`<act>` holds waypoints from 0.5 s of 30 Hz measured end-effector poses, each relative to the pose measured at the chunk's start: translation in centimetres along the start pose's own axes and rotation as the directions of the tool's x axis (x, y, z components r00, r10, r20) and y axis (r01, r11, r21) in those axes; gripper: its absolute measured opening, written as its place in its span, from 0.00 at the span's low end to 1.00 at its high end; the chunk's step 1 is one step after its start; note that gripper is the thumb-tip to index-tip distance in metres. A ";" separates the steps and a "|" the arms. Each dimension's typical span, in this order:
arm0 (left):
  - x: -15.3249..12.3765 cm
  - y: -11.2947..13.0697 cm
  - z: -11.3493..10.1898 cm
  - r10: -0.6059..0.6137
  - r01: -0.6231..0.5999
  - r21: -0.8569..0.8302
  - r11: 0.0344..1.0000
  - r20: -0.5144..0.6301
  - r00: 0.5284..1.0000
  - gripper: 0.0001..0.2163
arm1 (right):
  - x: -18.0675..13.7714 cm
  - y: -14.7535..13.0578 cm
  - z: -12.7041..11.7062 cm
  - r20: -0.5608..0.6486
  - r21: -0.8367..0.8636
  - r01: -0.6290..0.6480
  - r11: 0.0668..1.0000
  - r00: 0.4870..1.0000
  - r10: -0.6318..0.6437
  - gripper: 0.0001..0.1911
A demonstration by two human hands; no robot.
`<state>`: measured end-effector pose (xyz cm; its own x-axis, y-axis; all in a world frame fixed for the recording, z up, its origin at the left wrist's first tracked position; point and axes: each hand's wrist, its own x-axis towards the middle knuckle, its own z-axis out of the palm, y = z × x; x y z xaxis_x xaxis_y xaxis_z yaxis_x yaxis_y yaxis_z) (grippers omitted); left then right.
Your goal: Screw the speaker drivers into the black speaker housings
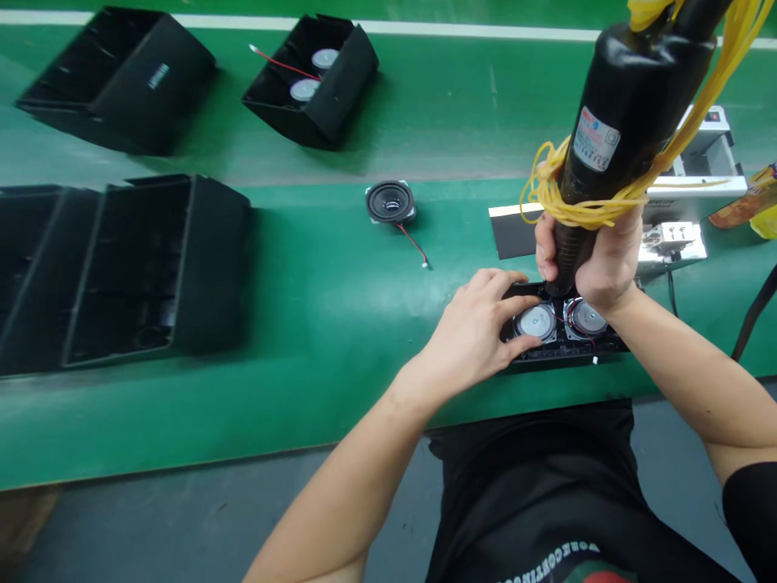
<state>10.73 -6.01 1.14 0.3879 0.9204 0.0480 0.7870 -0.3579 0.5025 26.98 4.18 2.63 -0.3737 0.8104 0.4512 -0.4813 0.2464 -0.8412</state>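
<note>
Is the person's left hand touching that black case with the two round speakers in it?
Touching. The head view shows the left hand lying on the black case, fingers over its left end beside the speakers.

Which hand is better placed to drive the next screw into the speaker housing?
Probably the right hand: it grips the electric screwdriver upright, tip down on the housing beside the two speakers. The left hand lies flat on the housing, steadying it.

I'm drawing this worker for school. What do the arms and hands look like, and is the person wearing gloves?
No gloves. The left hand and right hand are bare, with no rings or watch in sight. Both forearms are bare too. A black short sleeve covers the right upper arm.
</note>
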 end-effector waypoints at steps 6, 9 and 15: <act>0.1 -0.2 0.1 0.000 0.000 0.008 1.000 0.015 1.000 0.21 | -0.6 0.2 -0.2 0.071 -0.046 0.021 0.999 0.997 -0.017 0.31; 0.2 -0.2 0.2 0.008 -0.008 0.024 1.000 0.021 1.000 0.21 | -0.8 0.1 -0.1 0.088 -0.090 0.021 0.996 0.996 -0.013 0.34; 0.3 0.2 -0.2 -0.026 0.024 0.045 0.999 0.054 0.998 0.21 | -1.1 0.6 -0.4 0.092 -0.174 -0.028 0.984 0.995 0.045 0.36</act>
<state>10.90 -5.81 1.48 0.3925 0.9197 -0.0117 0.8169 -0.3427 0.4640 27.46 3.61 1.52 -0.4659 0.7685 0.4386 -0.3248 0.3125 -0.8927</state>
